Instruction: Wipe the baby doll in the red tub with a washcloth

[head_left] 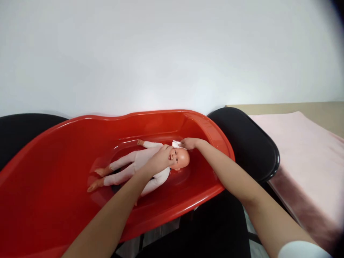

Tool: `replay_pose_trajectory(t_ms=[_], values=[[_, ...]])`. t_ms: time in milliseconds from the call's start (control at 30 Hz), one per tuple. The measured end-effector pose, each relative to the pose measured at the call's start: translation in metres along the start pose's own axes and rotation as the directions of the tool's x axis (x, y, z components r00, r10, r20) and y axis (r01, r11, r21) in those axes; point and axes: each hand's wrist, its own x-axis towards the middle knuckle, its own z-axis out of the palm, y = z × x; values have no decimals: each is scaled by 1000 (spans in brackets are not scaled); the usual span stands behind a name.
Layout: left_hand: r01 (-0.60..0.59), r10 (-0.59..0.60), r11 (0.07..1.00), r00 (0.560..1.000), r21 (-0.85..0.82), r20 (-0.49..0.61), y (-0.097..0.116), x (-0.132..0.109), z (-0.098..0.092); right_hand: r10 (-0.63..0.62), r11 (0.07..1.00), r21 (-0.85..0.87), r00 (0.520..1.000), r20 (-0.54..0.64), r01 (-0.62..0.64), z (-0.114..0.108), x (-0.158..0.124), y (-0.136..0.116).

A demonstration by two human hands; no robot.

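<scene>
A baby doll (141,157) with a bald head and whitish clothing lies on its back in a red baby bathtub (80,136), its head to the right and its feet to the left. My left hand (160,159) grips the doll at the upper chest and neck, just below the chin; some of its fingers are hidden. Pinched in my right hand (189,143) is a small white cloth (176,144), held against the far side of the doll's head. Shallow water seems to surround the doll.
Black chair seats (242,143) stand beneath and beside the tub. To the right, a pink cloth (303,154) covers part of a light tabletop (322,109). A pale wall (161,53) rises directly behind the tub.
</scene>
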Motion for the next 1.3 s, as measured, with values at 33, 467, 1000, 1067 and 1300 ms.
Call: replay_pose_trajectory(t_ms=[33, 467, 1000, 1067, 1300], values=[[-3, 3, 1000, 999, -15, 31, 2, 0, 6, 3, 1000, 20, 1000, 22, -3, -2, 3, -1], [-20, 11, 995, 995, 95, 95, -5, 0, 15, 78, 986, 125, 972, 219, -107, -2, 23, 12], [-7, 0, 998, 994, 68, 113, -14, 2, 12, -2, 989, 142, 979, 206, -27, -2, 31, 22], [5, -11, 998, 995, 62, 101, -14, 2, 11, -87, 985, 165, 980, 180, 57, -3, 32, 21], [-59, 53, 996, 995, 67, 80, -20, 3, 15, 153, 984, 57, 959, 238, -171, 1, 35, 29]])
